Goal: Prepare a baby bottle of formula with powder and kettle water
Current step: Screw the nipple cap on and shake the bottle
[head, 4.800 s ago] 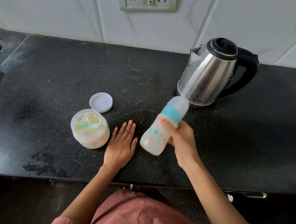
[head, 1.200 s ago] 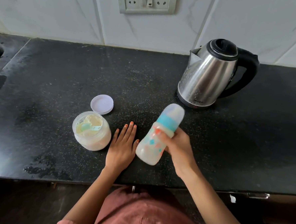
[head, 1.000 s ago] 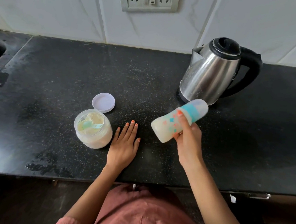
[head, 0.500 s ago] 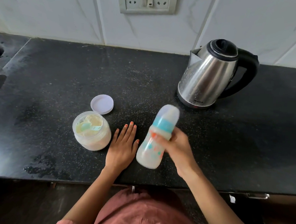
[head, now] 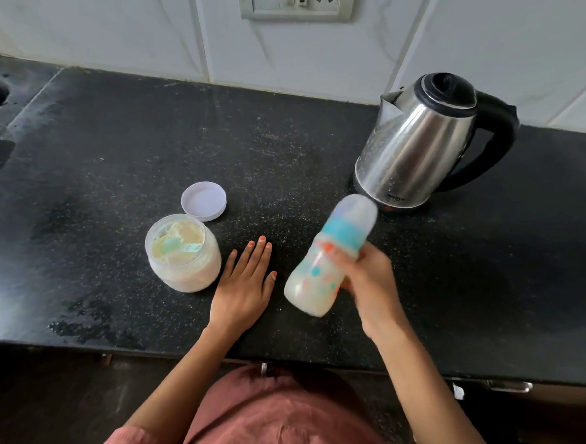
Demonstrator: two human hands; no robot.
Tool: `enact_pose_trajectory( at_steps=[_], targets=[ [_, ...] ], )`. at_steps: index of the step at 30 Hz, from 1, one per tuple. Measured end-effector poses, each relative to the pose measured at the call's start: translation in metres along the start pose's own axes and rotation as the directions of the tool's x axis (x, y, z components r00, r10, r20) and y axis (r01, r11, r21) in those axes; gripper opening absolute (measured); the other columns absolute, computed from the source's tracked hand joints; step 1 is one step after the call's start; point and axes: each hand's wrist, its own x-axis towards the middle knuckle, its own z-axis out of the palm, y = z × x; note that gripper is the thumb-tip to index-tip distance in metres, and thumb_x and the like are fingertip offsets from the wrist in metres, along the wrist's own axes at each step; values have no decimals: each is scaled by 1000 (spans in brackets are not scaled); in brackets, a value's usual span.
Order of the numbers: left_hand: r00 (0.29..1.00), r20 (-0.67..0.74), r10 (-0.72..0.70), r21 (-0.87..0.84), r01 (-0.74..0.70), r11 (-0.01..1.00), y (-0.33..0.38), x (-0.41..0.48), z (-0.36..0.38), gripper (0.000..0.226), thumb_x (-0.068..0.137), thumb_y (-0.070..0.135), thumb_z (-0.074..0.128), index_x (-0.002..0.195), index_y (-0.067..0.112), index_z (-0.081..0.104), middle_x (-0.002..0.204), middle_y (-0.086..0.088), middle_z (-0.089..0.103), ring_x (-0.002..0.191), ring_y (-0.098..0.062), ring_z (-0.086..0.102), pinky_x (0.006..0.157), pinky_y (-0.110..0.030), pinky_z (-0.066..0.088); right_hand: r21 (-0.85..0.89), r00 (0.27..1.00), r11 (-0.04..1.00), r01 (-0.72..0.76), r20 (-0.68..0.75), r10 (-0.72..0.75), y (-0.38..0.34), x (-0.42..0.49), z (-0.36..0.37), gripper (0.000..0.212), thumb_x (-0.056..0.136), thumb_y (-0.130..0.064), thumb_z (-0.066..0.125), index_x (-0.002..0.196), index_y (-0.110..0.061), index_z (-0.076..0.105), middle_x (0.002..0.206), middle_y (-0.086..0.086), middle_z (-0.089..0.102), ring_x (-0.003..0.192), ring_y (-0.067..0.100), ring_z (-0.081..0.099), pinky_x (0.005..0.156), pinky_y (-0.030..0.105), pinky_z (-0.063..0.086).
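The bottle [head: 326,265] has swung again: a second ago it lay almost sideways with its cap toward 2 o'clock, half a second ago it stood nearly upright, and now it leans with the capped top toward 1 o'clock and the base toward 7 o'clock, slightly blurred. The right hand [head: 366,284] has kept its grip through all of this, fingers wrapped round the body just under the teal collar, holding it clear of the counter [head: 118,142]. The contents look milky, so I judge powder and water are already in and this is the shaking step, late in the task. The left hand [head: 243,284] has not moved; it lies flat on the counter, fingers straight, holding nothing. The bottle hangs just beside it at 3 o'clock, not touching. The open jar [head: 183,253] with its scoop [head: 177,247] stands at 9 o'clock of that hand, close against it, and the lid [head: 203,201] lies at 12 o'clock of the jar. Farther back, the kettle [head: 416,143] sits at 1 o'clock of the bottle.
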Motion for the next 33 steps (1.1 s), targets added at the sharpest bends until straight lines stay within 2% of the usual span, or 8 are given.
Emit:
enact_pose_trajectory(
  at_steps=[2, 4, 9, 15, 20, 26, 31, 33],
  targets=[
    [1000, -8, -1, -7, 1, 1000, 0, 0, -1, 53, 93, 34, 28, 134, 7, 47, 141, -7, 45, 128, -23, 44, 105, -44, 28, 262, 987, 965, 11, -157, 31, -5, 8, 1, 16, 77, -21, 65, 93, -20, 62, 88, -4, 68, 80, 7, 67, 69, 25, 56],
    [1000, -9, 2, -14, -2, 1000, 0, 0, -1, 53, 93, 34, 28, 134, 7, 47, 141, -7, 45, 128, -23, 44, 105, -44, 28, 320, 978, 947, 16, -203, 51, -2, 11, 5, 10, 84, -21, 60, 94, -21, 61, 90, -3, 67, 82, 7, 66, 70, 25, 56],
    [1000, 4, 21, 0, -21, 1000, -1, 0, 0, 53, 93, 34, 28, 134, 5, 46, 141, -9, 44, 127, -27, 45, 103, -50, 24, -144, 997, 989, -9, 75, 20, 5, -3, 6, 18, 74, -7, 71, 89, -17, 66, 82, -3, 70, 78, 9, 67, 69, 23, 54],
    [1000, -6, 3, -16, -4, 1000, 0, 0, -1, 53, 93, 34, 28, 135, 7, 46, 142, -7, 44, 129, -24, 43, 106, -46, 24, 350, 977, 934, 67, -215, 11, -4, 17, 4, 15, 83, -17, 62, 98, -18, 61, 93, -2, 67, 86, 9, 66, 77, 29, 55],
    [999, 13, 42, 22, -42, 999, -3, -1, 0, 56, 90, 35, 32, 135, 4, 44, 142, -10, 43, 128, -27, 43, 103, -49, 24, -93, 996, 994, 53, 80, -46, 2, 1, 7, 24, 69, -8, 73, 89, -19, 65, 79, -6, 71, 79, 7, 67, 69, 23, 54],
    [1000, -6, -4, -34, 4, 999, 0, 0, -2, 54, 93, 35, 27, 135, 7, 45, 142, -7, 43, 130, -23, 42, 109, -40, 22, 372, 983, 926, 66, -182, 3, -10, 16, 4, 20, 82, -22, 61, 101, -17, 61, 90, -4, 67, 79, 4, 66, 64, 22, 55],
    [1000, 6, 16, -20, -16, 1000, -1, 0, 0, 55, 93, 34, 27, 135, 5, 45, 142, -9, 42, 129, -26, 42, 105, -48, 22, -91, 996, 996, -8, 83, 16, 0, -1, 5, 21, 67, -18, 72, 87, -19, 66, 79, -4, 72, 78, 9, 67, 66, 22, 55],
    [1000, 6, -1, -25, 1, 1000, 0, 0, -1, 54, 93, 35, 26, 135, 6, 45, 143, -8, 42, 130, -25, 42, 106, -45, 22, -25, 999, 999, 34, 37, -33, -5, 3, 2, 26, 64, -22, 71, 89, -17, 66, 81, -5, 72, 79, 9, 67, 66, 22, 54]
  ],
)
